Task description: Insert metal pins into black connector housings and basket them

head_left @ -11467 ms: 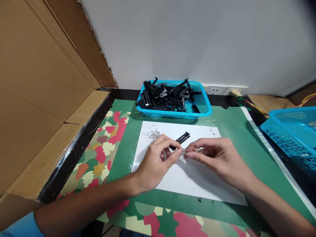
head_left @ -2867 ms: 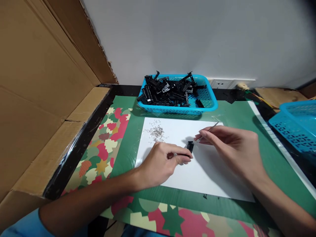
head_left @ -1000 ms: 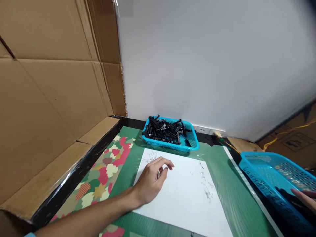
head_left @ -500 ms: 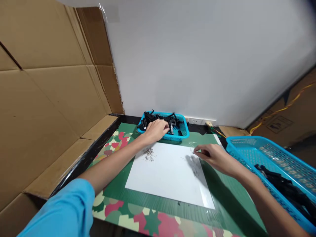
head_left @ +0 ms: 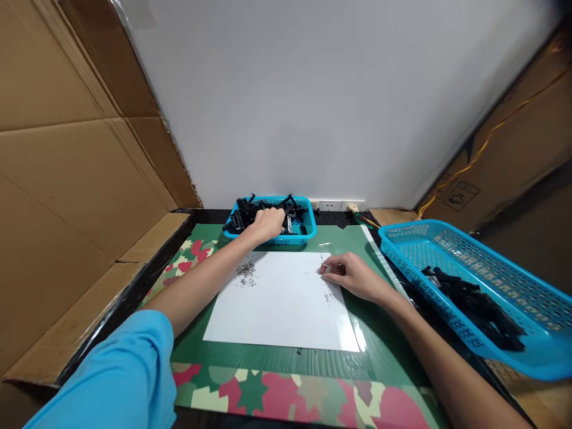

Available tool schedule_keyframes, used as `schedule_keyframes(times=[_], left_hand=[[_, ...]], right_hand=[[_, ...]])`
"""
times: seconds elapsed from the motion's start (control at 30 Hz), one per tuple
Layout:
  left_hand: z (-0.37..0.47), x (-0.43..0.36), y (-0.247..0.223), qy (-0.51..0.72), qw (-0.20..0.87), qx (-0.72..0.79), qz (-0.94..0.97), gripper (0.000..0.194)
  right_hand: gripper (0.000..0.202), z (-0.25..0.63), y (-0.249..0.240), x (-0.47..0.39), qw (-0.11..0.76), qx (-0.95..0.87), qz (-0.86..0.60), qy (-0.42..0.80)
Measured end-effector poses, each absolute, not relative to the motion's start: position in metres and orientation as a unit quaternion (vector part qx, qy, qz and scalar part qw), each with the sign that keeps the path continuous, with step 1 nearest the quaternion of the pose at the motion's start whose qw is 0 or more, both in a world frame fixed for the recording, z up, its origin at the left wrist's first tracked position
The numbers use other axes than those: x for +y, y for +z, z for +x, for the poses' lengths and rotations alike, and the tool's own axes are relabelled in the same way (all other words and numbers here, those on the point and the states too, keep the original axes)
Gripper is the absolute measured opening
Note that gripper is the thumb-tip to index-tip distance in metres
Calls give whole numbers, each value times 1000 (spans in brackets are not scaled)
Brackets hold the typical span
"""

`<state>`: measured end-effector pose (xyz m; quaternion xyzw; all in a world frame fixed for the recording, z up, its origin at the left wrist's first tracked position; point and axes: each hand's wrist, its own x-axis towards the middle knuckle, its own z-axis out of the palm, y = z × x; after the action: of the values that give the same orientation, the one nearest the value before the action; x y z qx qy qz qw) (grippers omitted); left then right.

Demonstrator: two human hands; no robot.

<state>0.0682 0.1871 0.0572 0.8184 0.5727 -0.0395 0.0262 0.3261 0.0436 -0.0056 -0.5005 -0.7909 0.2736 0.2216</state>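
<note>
My left hand [head_left: 269,224] reaches over the front of a small blue basket [head_left: 290,239] full of black plastic parts [head_left: 241,217]. Its fingers are curled down among the parts, so the fingertips and anything in them are hidden. Above the right edge of a white sheet [head_left: 277,310], my right hand [head_left: 346,273] pinches a small thin light-coloured piece [head_left: 326,266] between thumb and fingers. A loose pile of tiny metal bits [head_left: 246,272] lies on the sheet's left side. A few more tiny bits [head_left: 328,297] are scattered just below my right hand.
A larger blue basket [head_left: 402,247] with long black parts [head_left: 478,307] stands at the right. Cardboard [head_left: 80,196] walls off the left side, and a white wall rises behind. A power strip [head_left: 330,205] with a plug lies at the back; the mat [head_left: 214,351] is green.
The view has turned a little to the right, so everything sits further left. My left hand stays at the small basket, its fingers lower. My right hand has moved slightly in over the sheet, still pinched.
</note>
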Motion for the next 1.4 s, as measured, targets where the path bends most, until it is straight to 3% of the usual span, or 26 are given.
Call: schedule_keyframes(times=[0.33,0.47,0.63,0.7,0.8,0.97,1.1,1.4], left_hand=[[47,188,71,33,92,537,838,39],[34,186,90,126,137,509,840,25],[29,135,102,202,245,448,836,48],[28,97,97,209,311,412,831,53],[22,41,80,208,523,343,752,45],[15,2,31,168,563,351,729,49],[10,8,-1,254,670,368,593,52],[-2,13,-1,348,727,345,481,44]], right_hand=[[16,315,5,30,177,-814,-505,225],[18,310,5,26,166,-816,-515,204],[20,312,5,28,181,-812,-514,209],[22,317,5,32,189,-812,-503,227],[21,325,4,36,194,-811,-490,255],[18,324,2,38,189,-806,-494,266],[15,317,4,33,175,-806,-503,258],[33,322,13,29,186,-784,-523,280]])
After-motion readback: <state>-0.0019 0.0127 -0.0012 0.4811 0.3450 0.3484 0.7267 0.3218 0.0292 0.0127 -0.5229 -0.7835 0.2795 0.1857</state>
